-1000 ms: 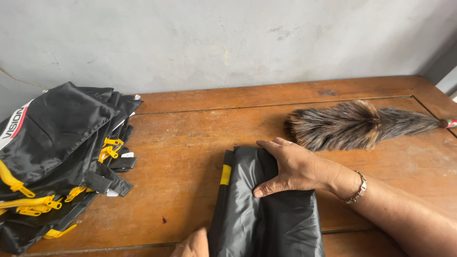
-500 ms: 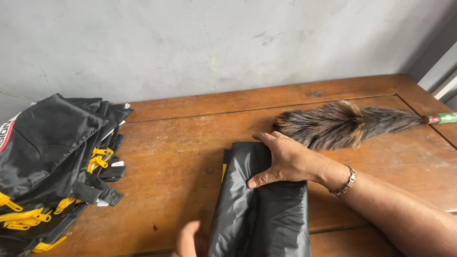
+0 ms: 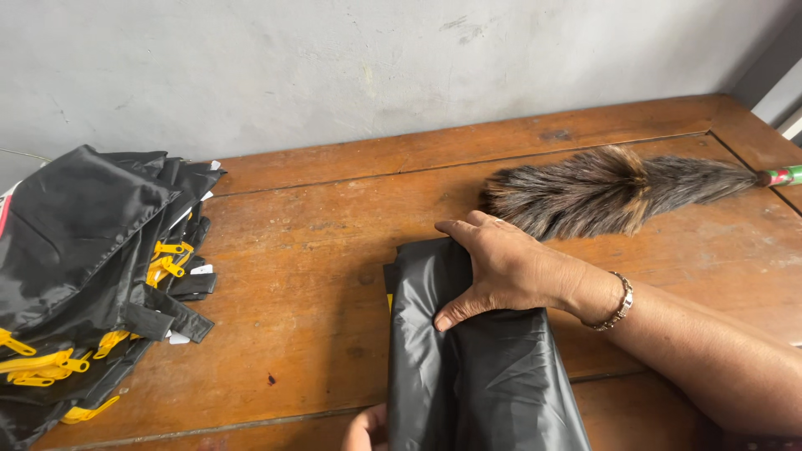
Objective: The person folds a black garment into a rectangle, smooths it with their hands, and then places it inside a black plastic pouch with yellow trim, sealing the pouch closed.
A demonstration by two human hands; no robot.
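A folded black fabric piece (image 3: 476,376) lies on the wooden table (image 3: 317,276) in front of me. My right hand (image 3: 501,271) rests flat on its far end, fingers spread and thumb pressing into the fabric. A bracelet circles that wrist. Only the fingertips of my left hand (image 3: 368,430) show at the bottom edge, touching the left side of the fabric; whether they grip it is hidden.
A pile of black bags with yellow buckles and straps (image 3: 83,276) sits at the table's left end. A brown feather duster (image 3: 601,192) with a green handle lies at the back right. A grey wall stands behind the table.
The view has shifted slightly, so the pile and duster sit differently in frame. My right hand stays pressed on the fabric; my left hand has slid lower along its left edge.
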